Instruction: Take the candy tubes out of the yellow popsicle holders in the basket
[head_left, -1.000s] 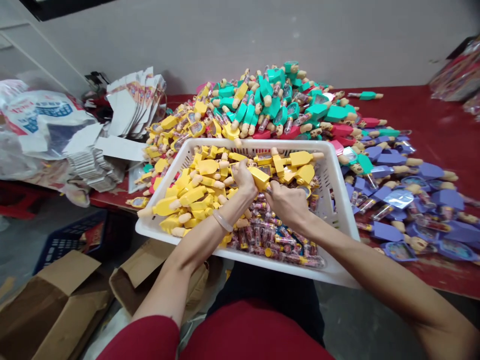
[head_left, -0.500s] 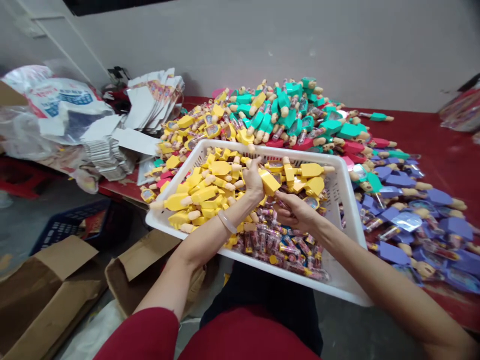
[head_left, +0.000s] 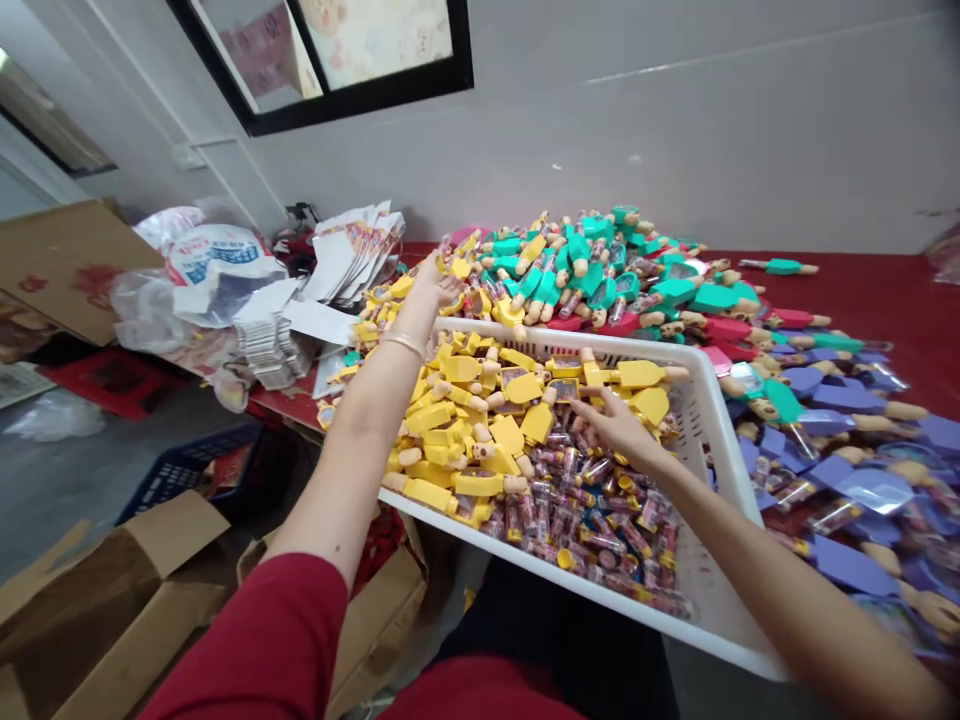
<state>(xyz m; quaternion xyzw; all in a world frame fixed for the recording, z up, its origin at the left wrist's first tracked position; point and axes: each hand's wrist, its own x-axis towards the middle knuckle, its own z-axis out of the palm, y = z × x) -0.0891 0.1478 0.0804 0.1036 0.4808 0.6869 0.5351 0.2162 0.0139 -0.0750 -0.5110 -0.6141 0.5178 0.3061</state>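
Observation:
My left hand [head_left: 433,283] reaches over the back left edge of the white basket [head_left: 720,440], above the yellow part of the heap, its fingers spread and holding nothing. Inside the basket, my right hand [head_left: 616,428] hovers with fingers apart over yellow mirror-shaped pieces and small tubes. The yellow pieces [head_left: 450,400], with beige handles, fill the basket's left and back. Small clear tubes [head_left: 600,530] with pinkish contents and yellow caps lie loose at its front right.
Behind the basket a heap of green pieces [head_left: 600,265] lies on the red table [head_left: 885,290]. Purple pieces [head_left: 847,390] spread to the right. Stacked white cards [head_left: 266,340] and plastic bags [head_left: 217,255] sit left. Open cardboard boxes [head_left: 172,600] stand on the floor.
My left hand has moved from the basket's middle to the heap behind it. The yellow piece between my hands has been let go. The view has shifted, showing more window.

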